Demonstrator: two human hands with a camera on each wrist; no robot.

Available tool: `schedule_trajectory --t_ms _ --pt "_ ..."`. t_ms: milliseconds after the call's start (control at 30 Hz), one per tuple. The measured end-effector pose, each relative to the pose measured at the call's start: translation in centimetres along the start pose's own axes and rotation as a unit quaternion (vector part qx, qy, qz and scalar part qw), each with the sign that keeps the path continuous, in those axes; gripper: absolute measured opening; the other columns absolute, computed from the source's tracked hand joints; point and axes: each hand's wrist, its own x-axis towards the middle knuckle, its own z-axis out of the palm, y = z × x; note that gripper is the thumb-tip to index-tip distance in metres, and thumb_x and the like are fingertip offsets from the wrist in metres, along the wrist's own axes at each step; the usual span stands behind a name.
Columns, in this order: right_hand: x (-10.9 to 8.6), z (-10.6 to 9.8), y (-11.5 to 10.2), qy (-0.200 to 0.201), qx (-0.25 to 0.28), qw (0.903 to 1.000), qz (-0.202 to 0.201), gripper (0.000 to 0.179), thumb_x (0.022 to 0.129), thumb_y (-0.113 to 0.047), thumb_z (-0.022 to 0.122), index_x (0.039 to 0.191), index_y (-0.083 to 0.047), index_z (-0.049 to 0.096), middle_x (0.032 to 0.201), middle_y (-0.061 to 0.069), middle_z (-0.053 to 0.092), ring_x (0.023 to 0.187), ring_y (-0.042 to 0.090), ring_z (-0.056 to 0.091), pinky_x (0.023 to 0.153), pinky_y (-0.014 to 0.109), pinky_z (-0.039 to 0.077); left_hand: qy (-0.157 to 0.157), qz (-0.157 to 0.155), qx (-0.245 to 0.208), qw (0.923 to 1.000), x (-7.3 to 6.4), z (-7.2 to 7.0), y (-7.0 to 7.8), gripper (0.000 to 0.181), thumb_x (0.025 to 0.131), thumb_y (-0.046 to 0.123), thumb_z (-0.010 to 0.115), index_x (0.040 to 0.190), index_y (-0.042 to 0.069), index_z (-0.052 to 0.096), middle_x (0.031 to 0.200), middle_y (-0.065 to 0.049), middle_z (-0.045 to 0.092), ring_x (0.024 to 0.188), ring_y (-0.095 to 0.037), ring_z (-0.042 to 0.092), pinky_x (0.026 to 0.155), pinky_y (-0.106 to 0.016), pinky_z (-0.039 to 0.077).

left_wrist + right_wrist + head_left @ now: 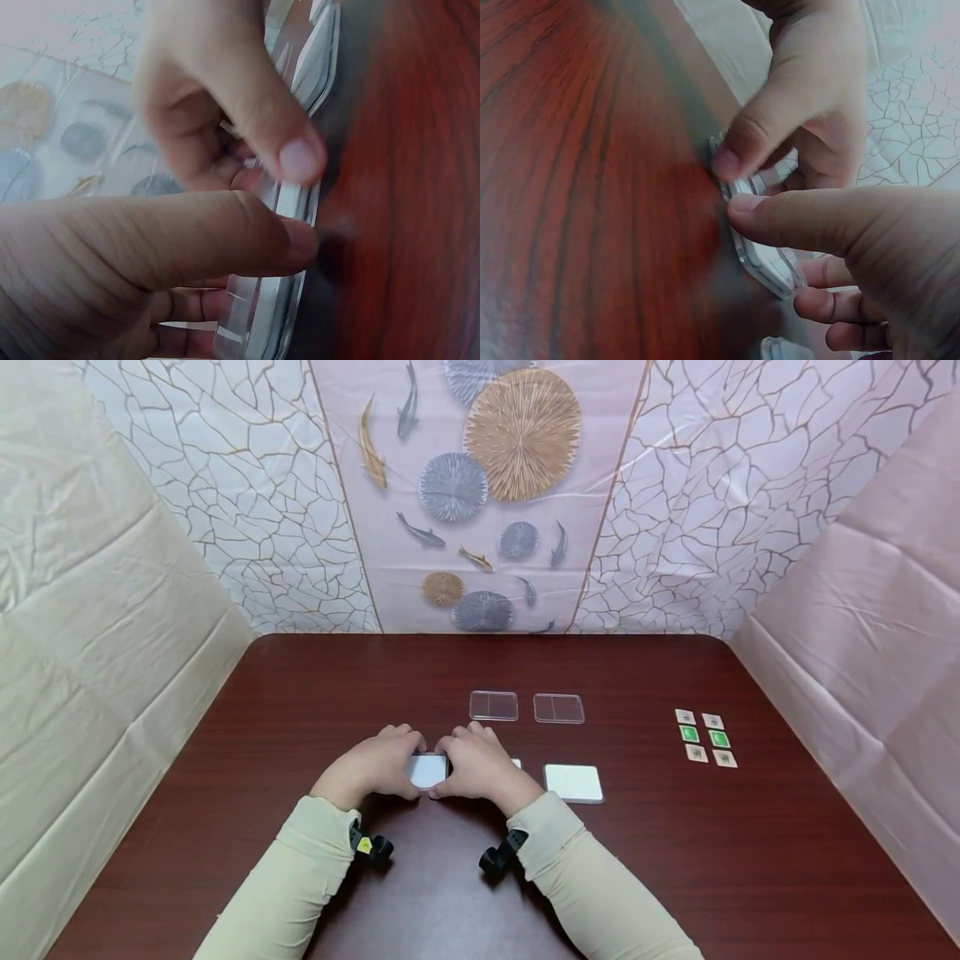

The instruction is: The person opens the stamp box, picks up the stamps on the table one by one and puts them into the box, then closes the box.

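Note:
A flat, clear plastic case [427,772] with a white layer inside lies low at the tabletop, between both hands. My left hand [381,763] pinches its left end with thumb and fingers. At the right end, my right hand [480,763] does the same. In the left wrist view the two thumbs press the near edge of the case [262,315] close together, and a clear upper rim shows over the white layer. From the right wrist, the case [769,262] shows with fingers curled along its far side.
Two clear plastic covers [493,705] lie behind the hands. A white-topped case [573,783] sits to the right, and another white piece [516,763] is mostly hidden by the right hand. Several small square tiles [689,734], two of them green, lie far right on the table [645,877].

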Motion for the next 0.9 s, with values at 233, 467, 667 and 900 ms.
schedule_trajectory --t_ms 233,467,667,900 --pt "-0.1 -1.1 1.3 -0.001 0.013 0.9999 -0.004 0.055 0.071 -0.05 0.086 0.112 -0.016 0.073 0.103 -0.001 0.065 0.105 0.024 0.055 0.099 0.043 0.039 0.001 -0.003 -0.01 0.9999 -1.0 -0.2 -1.9 0.051 0.068 0.023 0.085 0.111 0.01 0.062 0.106 -0.002 0.056 0.097 -0.021 0.048 0.081 -0.037 0.047" --pt "0.5 -2.6 3.1 -0.009 0.038 0.9987 0.034 0.06 0.072 -0.049 0.087 0.12 -0.015 0.072 0.104 0.001 0.065 0.099 0.023 0.051 0.093 0.043 0.04 0.017 0.023 -0.038 0.9989 -1.7 0.0 -3.3 0.053 0.071 0.025 0.085 0.116 0.01 0.063 0.115 -0.004 0.056 0.106 -0.026 0.048 0.09 -0.042 0.046" --pt "3.0 -2.5 4.4 -0.013 0.041 0.9976 0.055 0.063 0.079 -0.05 0.083 0.128 -0.014 0.069 0.118 0.005 0.064 0.113 0.027 0.051 0.102 0.05 0.036 0.036 0.039 -0.053 0.9972 -2.0 0.5 -4.3 0.051 0.073 0.028 0.084 0.117 0.013 0.064 0.117 -0.003 0.056 0.11 -0.028 0.047 0.095 -0.048 0.042" --pt "6.2 -1.4 5.0 -0.013 0.024 0.9959 0.087 0.064 0.085 -0.052 0.076 0.138 -0.018 0.063 0.132 0.006 0.057 0.12 0.029 0.044 0.101 0.049 0.036 0.035 0.043 -0.066 0.9962 -1.6 0.9 -5.1 0.051 0.074 0.032 0.085 0.117 0.016 0.063 0.118 0.0 0.055 0.109 -0.025 0.046 0.097 -0.05 0.039"
